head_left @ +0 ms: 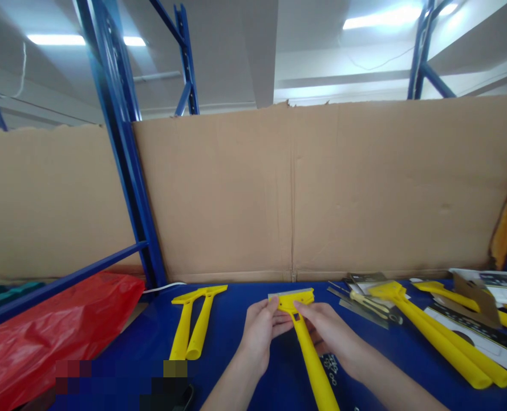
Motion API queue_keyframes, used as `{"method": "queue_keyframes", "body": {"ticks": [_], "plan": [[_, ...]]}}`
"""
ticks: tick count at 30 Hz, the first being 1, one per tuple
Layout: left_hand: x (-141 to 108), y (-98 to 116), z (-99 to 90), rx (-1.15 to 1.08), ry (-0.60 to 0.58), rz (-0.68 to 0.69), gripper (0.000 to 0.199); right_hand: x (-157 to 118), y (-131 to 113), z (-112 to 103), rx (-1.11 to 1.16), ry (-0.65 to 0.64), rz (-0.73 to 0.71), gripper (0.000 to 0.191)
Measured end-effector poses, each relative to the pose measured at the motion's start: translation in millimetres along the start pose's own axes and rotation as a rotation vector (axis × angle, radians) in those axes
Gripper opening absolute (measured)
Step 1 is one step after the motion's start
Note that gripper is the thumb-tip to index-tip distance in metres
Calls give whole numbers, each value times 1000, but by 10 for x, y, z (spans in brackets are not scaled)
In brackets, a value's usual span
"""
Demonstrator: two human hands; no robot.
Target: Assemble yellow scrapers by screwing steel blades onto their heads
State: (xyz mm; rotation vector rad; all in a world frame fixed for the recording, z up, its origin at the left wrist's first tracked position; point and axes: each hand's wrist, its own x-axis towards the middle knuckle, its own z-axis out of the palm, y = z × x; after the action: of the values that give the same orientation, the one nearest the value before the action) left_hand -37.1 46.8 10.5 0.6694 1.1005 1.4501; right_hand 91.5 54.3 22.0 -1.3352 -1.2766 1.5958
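Both my hands grip the head of a yellow scraper (308,348), whose long handle points down toward me. A thin metal blade (291,294) shows along the top edge of that head. My left hand (259,328) pinches the head's left end, thumb on the front. On the other side, my right hand (325,325) presses its thumb near the neck, its fingers curled behind. Two more yellow scrapers (199,322) lie to the left, heads away from me. A pair of yellow scrapers (441,337) rests on the right.
Blue table surface (223,377) lies under everything. At the right are a screwdriver (370,304), flat metal blades (364,313) and packaging (484,337). Red plastic (60,331) covers the left side. A cardboard panel (236,200) and a blue metal post (125,154) stand behind.
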Motion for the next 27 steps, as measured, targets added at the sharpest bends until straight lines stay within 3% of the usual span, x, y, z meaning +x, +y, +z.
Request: {"method": "queue_keyframes", "body": {"ticks": [4,8,16,23,27], "plan": [[-16,-7,20,32,-14,32,20,-78,63,111,112,-65,100,36],[-30,-4,17,78,-47,36,20,-90,72,186,216,-42,109,37],[-22,18,-16,67,-116,-4,14,-84,60,149,282,-83,176,41],[-5,69,-27,53,-197,-12,10,-103,56,172,264,-63,148,44],[0,76,-24,8,-166,-30,9,-105,70,189,260,-35,112,40]]}}
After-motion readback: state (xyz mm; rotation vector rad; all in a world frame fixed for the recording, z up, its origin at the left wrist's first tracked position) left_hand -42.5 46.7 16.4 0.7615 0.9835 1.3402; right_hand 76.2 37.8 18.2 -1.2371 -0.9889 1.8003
